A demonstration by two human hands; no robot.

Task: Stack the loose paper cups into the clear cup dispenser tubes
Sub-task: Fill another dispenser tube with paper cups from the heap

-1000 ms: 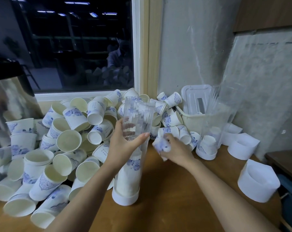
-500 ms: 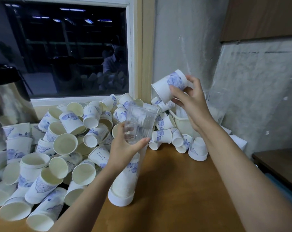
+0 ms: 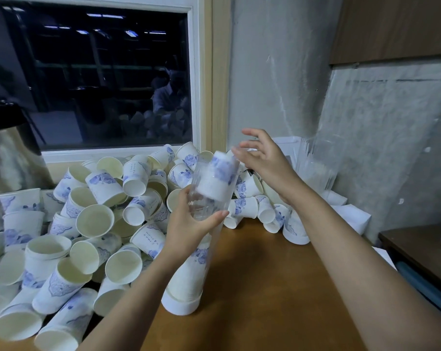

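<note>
A clear dispenser tube point(image 3: 201, 252) leans on the wooden table, its white base cap point(image 3: 180, 304) near the middle. My left hand point(image 3: 191, 221) grips the tube around its upper part. A white paper cup with blue flowers point(image 3: 218, 179) sits upside down inside the tube's top, above stacked cups lower in the tube. My right hand point(image 3: 263, 159) hovers just right of the tube's mouth with fingers spread, holding nothing. A big heap of loose paper cups point(image 3: 87, 219) covers the table's left side.
A second clear tube point(image 3: 315, 171) stands by the wall at the right, with white caps point(image 3: 353, 216) beside it. A shiny metal urn point(image 3: 9, 158) stands at far left. A dark side table point(image 3: 416, 247) sits at the right edge. The wooden table point(image 3: 277, 287) shows bare in front.
My right hand carried a cup from the pile up over the tube, put it into the tube's mouth and let go. My left hand kept its grip on the tube.
</note>
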